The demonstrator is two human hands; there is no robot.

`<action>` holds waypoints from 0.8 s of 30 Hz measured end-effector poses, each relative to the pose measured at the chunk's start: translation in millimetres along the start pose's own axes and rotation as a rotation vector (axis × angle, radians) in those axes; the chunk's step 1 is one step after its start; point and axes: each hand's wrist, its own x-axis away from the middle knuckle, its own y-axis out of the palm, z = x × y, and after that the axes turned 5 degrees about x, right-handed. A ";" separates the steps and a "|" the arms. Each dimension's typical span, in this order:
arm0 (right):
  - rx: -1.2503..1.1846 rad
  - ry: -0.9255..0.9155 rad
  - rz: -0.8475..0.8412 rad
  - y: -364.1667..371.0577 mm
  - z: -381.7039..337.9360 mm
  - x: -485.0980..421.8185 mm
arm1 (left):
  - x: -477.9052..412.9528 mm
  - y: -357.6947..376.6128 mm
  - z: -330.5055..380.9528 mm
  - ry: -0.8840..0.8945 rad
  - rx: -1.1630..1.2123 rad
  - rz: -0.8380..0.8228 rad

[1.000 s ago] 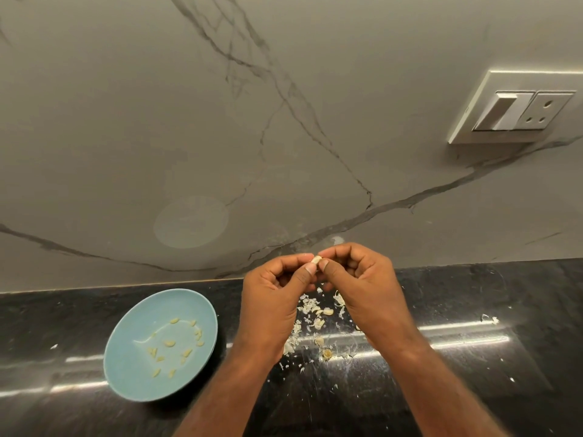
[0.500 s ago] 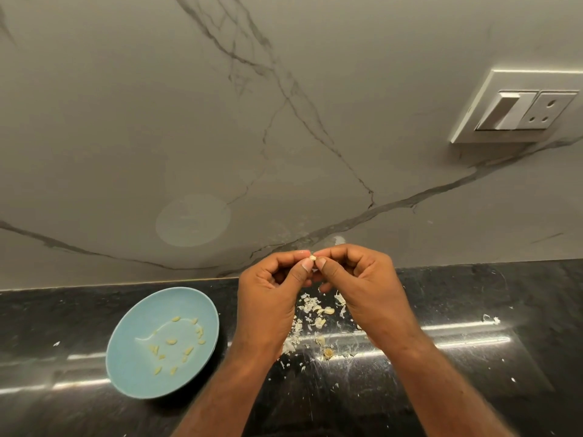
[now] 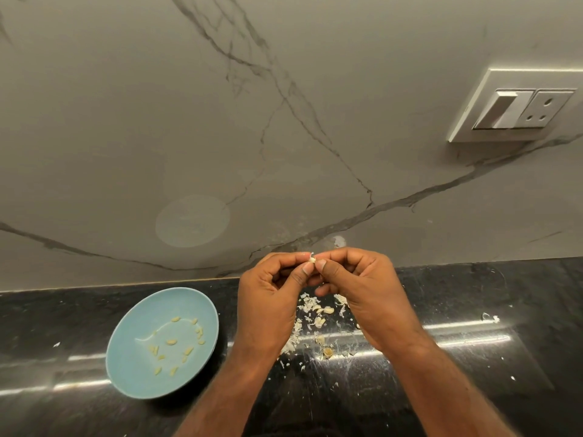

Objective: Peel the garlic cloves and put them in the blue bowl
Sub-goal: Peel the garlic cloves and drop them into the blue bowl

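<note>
Left hand [image 3: 268, 298] and right hand [image 3: 362, 285] both curled, fingertips pinching one clove [image 3: 311, 259] above counter [image 3: 473, 310].

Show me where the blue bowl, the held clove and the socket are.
blue bowl [image 3: 129, 357]: head view, bare inner wall.
clove [image 3: 312, 259]: head view, its visible tip.
socket [image 3: 544, 110]: head view, its face.

No readable text, label, brand, number or sign appears anywhere in the view; the wall switch plate [image 3: 517, 105] and the blue bowl [image 3: 132, 370] carry no lettering.
</note>
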 end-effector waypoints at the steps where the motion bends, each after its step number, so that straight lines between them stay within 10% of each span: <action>1: 0.002 0.003 0.005 0.4 0.6 0.0 | 0.2 -0.1 -0.3 0.000 -0.004 0.002; 24: -0.018 -0.071 0.127 16.5 7.1 2.0 | 1.6 5.7 -7.2 0.040 0.000 0.088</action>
